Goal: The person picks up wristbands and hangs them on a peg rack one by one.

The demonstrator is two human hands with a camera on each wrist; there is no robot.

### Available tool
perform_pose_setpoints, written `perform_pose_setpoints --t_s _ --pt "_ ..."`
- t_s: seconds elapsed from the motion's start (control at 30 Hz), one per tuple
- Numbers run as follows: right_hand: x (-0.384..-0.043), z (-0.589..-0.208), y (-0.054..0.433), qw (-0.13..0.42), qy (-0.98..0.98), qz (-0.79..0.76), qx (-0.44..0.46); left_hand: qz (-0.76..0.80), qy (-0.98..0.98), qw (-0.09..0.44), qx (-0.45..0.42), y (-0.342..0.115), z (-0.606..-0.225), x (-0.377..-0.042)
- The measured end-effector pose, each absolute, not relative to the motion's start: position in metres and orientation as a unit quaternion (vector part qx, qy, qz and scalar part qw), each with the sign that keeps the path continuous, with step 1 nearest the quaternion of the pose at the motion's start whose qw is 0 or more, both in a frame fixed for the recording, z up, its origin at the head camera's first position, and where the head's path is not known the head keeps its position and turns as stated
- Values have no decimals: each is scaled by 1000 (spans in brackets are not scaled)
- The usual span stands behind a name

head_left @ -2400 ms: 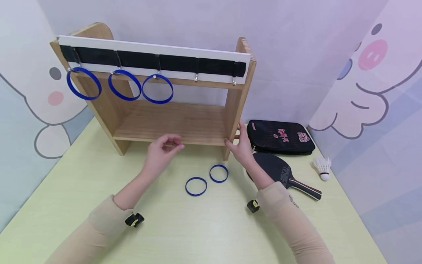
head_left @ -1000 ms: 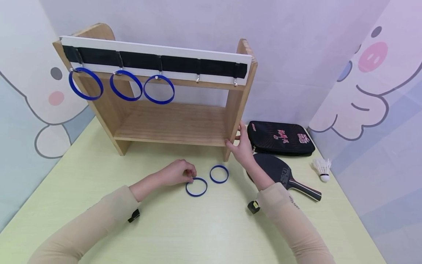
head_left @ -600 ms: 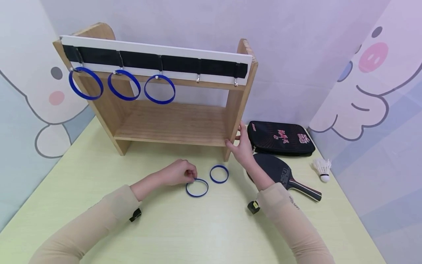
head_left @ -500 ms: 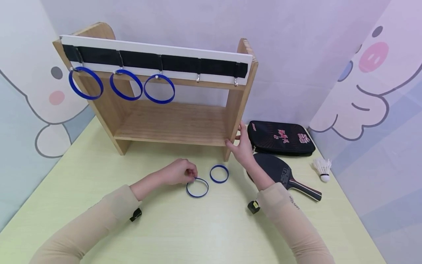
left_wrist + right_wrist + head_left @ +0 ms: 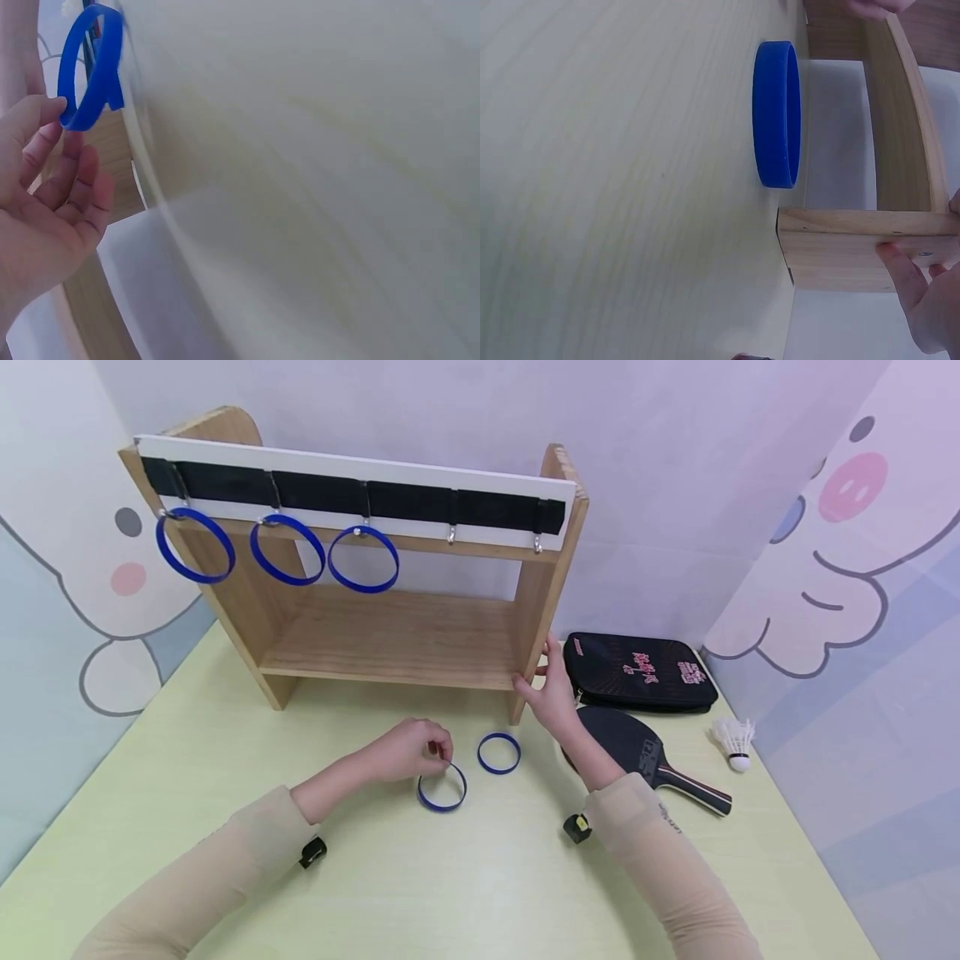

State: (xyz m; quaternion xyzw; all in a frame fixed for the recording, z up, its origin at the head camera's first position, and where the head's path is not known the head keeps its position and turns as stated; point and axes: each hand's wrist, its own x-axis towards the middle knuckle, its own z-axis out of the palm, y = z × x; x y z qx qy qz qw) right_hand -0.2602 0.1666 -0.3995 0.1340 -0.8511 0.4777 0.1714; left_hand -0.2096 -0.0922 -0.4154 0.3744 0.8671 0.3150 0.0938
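Note:
In the head view my left hand pinches the far edge of a blue wristband, thumb against fingertips. The left wrist view shows this wristband tipped up at the thumb, the other fingers loosely curled. A second blue wristband lies flat to its right, nearer the shelf. My right hand grips the right side panel of the wooden shelf low down, thumb in front and fingers round the outer side. Three more blue wristbands, such as the rightmost one, hang from hooks along the shelf's top.
Two bare hooks, one of them the end hook, sit at the right of the white hook strip. A black zip case, a table tennis bat and a shuttlecock lie right of the shelf. Walls stand behind.
My left hand has come down from the shelf's front to the nearer wristband and now tilts it by its far edge. My right hand stays on the shelf panel.

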Motion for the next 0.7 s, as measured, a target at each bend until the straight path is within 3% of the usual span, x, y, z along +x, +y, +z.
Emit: perform_pose_setpoints --t_s 0.27,0.7 --pt "-260 -399 166 170 -851 477 136 336 864 121 354 -94 -402 -200" --pt "-260 -399 166 170 -850 480 132 339 876 96 330 -97 -369 -192"
